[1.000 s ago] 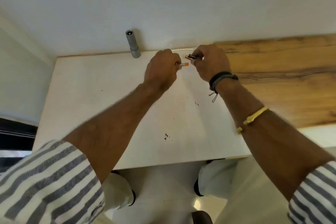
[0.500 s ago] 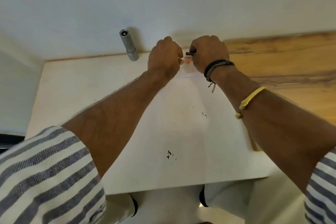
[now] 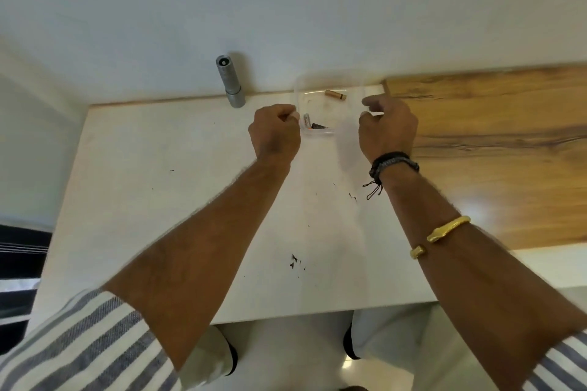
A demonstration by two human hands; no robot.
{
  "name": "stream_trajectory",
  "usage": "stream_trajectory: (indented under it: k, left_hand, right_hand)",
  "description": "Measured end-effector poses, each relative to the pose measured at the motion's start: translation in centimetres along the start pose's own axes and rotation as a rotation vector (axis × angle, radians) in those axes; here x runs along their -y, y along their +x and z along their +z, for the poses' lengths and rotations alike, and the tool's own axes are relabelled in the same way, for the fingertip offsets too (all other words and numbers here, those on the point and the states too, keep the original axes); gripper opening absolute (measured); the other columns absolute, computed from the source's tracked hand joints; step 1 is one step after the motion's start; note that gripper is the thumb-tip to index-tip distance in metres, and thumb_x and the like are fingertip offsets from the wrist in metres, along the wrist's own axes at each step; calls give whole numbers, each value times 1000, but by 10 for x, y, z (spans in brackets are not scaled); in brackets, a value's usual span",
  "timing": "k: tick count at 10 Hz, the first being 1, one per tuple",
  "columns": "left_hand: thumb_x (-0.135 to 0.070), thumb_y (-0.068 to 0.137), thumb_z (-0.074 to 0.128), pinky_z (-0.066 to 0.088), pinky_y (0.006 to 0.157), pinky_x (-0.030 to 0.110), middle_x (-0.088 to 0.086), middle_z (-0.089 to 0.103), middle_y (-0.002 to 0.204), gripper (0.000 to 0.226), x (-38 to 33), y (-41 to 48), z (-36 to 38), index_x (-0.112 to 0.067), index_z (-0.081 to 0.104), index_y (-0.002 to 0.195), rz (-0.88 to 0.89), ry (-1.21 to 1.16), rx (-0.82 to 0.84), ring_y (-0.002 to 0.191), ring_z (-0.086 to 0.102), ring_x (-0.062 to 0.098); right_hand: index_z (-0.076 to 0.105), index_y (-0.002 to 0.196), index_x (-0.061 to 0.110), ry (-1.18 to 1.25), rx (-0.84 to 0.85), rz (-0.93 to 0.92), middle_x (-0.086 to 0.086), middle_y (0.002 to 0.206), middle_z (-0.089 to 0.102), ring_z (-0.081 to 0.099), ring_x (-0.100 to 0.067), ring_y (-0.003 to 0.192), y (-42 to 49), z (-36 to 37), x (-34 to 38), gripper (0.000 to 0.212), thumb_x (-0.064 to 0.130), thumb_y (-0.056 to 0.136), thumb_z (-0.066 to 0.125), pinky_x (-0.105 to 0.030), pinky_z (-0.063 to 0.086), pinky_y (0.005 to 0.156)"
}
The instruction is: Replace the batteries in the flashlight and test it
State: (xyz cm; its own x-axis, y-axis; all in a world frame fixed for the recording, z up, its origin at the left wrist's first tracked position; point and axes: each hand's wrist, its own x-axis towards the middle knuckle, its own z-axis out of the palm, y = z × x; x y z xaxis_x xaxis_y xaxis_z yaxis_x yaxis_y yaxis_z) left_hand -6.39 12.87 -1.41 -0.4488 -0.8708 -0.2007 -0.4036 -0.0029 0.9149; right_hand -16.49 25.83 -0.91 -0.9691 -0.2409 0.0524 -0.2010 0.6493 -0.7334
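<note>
Batteries sorted in a clear box; flashlight not yet refilled.

The flashlight is stood by the wall, apart from both hands. The left hand is curled shut at the box edge, perhaps on something small. The right hand is half open, seemingly on the box's side. Batteries are left inside; loading and testing remain.

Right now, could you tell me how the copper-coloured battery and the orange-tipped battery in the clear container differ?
The copper-coloured battery lies alone at the far side of the clear container, crosswise. The orange-tipped battery lies at the near edge, pointing away, beside a dark object and close to the left hand. Both lie flat inside.
</note>
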Motion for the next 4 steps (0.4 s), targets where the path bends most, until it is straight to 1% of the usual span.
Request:
stream_trajectory:
  k: [1,2,3,4]
  left_hand:
    - [-10,89,64,58,91,38,5,75,106,23,-2,-1,2,-11,75,109,-29,-24,6,97,71,25]
    - [-11,90,64,59,89,38,5,75,105,23,-3,2,0,-12,74,111,-47,-33,31,96,71,25]
    - [-13,90,64,60,87,42,1,73,89,15,-7,-4,-6,-14,77,97,-33,-23,70,92,71,28]
    - [-17,91,62,59,86,44,6,74,86,16,-5,-14,-13,-21,72,79,8,18,60,92,69,31]
  right_hand:
    - [74,117,16,33,-4,21,-2,120,71,68,-22,106,-1,0,2,26,10,95,62,-20,45,86]
    - [73,120,13,38,15,24,-4,123,71,68,-23,107,-1,0,4,26,11,97,60,-25,49,92]
    - [69,127,13,70,56,12,-5,126,69,68,-23,106,-6,-6,5,30,13,98,60,-24,48,90]
    - [53,143,17,164,62,20,-6,133,65,66,-22,111,-16,-10,5,47,14,97,62,-32,52,96]
